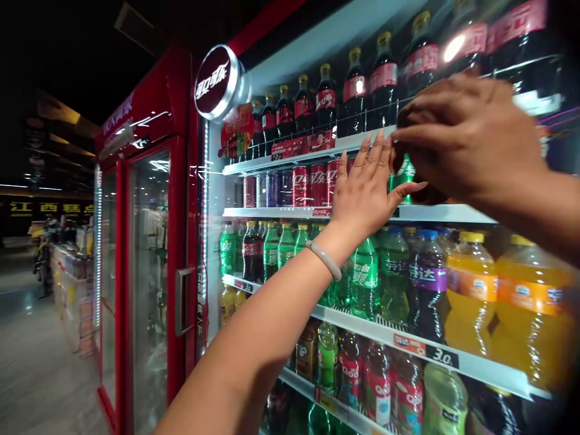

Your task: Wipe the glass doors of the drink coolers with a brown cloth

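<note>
My left hand [365, 184], with a pale bangle on its wrist, is raised with fingers spread in front of the can shelf [272, 212] of a lit drinks cooler. Its palm faces the cooler; whether it touches a glass surface cannot be made out. Just right of it is my right hand [471, 136], higher and nearer the camera, its fingers bent and blurred. What those fingers hold, if anything, is hidden. Behind the hands are red cans [300, 186] and, above them, dark cola bottles [325, 96] with red labels.
Below stand green bottles [365, 275], orange drink bottles [471, 290] and a lower shelf edge [408, 344] with price tags. At left is another red cooler [176, 181] with glass doors and a handle [181, 302]. Farther left are a grey floor [27, 338] and stacked goods [75, 266].
</note>
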{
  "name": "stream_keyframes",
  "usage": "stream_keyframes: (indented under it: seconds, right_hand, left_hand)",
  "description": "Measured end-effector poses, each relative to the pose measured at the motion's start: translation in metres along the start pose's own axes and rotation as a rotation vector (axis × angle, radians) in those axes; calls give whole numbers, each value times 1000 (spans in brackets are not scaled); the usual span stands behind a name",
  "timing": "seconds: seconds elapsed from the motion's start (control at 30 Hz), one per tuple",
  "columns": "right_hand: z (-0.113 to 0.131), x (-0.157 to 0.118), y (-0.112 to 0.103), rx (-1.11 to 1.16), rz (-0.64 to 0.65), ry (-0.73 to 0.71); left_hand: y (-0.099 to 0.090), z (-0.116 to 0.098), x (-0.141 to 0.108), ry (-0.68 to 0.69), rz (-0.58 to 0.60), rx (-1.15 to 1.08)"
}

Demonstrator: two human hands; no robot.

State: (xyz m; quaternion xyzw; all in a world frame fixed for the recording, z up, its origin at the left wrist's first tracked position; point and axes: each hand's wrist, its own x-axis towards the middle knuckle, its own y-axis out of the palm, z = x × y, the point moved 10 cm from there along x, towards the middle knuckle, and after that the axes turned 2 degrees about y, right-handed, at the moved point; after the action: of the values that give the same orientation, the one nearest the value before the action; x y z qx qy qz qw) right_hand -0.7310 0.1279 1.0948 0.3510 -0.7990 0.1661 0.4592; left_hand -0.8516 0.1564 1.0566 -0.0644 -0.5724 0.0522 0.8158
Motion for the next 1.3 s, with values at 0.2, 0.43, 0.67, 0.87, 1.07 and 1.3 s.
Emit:
stream_keyframes:
  seconds: [0.2,0.43,0.67,0.87,1.07,1.3]
  right_hand:
    - [8,-40,-6,-68,98,-150]
    - [-11,-3,-3,-142,19,126]
    - [24,-51,-3,-129,202,-96]
    - [-20,-14,-10,-156,130,-14]
    - [22,1,23,-81,179,-57]
    - [5,-32,5,16,209,-95]
  left_hand:
    - [-2,-2,-1,6,-14,-76]
    - [-3,1,-3,-33,8,-32]
    - [-3,2,-4,-22,15,23]
    - [-3,3,-3,-53,20,39]
    - [-5,9,-5,-178,31,107]
    - [-5,9,-3,-203,50,126]
